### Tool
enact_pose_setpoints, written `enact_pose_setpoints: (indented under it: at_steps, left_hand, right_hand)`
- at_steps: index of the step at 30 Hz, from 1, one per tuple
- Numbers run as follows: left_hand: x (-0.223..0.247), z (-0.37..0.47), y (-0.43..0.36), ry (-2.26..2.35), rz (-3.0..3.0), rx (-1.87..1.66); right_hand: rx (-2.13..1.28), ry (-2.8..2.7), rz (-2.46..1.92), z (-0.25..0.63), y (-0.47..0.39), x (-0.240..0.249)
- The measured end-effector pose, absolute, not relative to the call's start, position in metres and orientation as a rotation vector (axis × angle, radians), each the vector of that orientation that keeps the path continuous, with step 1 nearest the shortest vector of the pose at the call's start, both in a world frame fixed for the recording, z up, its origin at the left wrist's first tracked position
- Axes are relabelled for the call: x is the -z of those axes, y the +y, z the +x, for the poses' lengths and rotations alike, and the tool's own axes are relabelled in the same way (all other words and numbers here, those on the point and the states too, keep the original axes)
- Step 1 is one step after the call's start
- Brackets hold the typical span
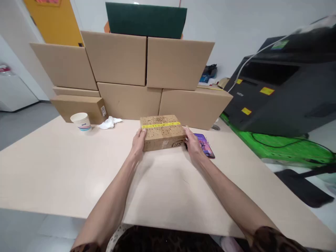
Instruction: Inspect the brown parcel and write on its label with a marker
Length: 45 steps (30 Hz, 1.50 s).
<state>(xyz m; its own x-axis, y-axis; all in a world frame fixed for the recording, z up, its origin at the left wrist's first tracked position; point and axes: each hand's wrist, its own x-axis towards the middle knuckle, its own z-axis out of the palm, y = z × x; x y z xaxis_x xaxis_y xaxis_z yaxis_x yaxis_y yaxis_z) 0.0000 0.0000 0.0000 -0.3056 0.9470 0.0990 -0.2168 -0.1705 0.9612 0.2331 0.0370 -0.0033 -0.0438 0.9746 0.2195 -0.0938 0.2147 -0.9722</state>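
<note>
Left hand (138, 142) and right hand (193, 142) are clamping a yellow-taped carton (164, 132) at opposite ends — a careless rightward slide possibly shoving the nearby phone (208, 149)

Left hand (138, 141): bent inward, closed in a hold, thumb uppermost.
Right hand (193, 142): opposite and level with it, fingertips turned inward, closed in a hold.
Wrists: nearly straight.
Left forearm (111, 194): bare, slanting in across the near edge of the table (52, 168).
Right forearm (228, 190): bare, slanting in across that edge.
</note>
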Motion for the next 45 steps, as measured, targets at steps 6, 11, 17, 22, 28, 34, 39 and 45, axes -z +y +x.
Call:
enact_pose_setpoints:
  at_steps: [6,11,17,22,28,34,39,45]
  left_hand:
    - [-0.022,-0.023,-0.005,1.011,0.921,-1.848]
    - [-0.021,-0.034,-0.005,1.070,1.007,-1.790]
    - [-0.016,-0.033,0.000,1.057,1.022,-1.663]
    - [-0.025,-0.034,-0.006,1.063,1.009,-1.667]
    - [-0.032,-0.030,-0.013,0.940,0.983,-1.777]
    - [-0.043,-0.036,-0.020,0.863,1.074,-1.676]
    - [-0.038,-0.033,-0.016,1.175,1.163,-1.600]
    - [-0.026,-0.030,-0.012,1.286,0.995,-1.475]
  right_hand:
    - [-1.182,-1.024,-0.687,0.217,0.029,0.014]
    - [-1.170,-0.986,-0.698,0.213,0.028,0.029]
    - [-1.143,-1.038,-0.715,0.214,0.028,0.041]
    - [-1.257,-0.958,-0.740,0.214,0.028,0.043]
    - [-1.351,-0.931,-0.723,0.211,0.024,0.043]
    - [-1.340,-0.916,-0.782,0.215,0.029,0.047]
    - [-1.323,-0.839,-0.805,0.219,0.036,0.048]
    - [-1.368,-0.879,-0.781,0.218,0.030,0.042]
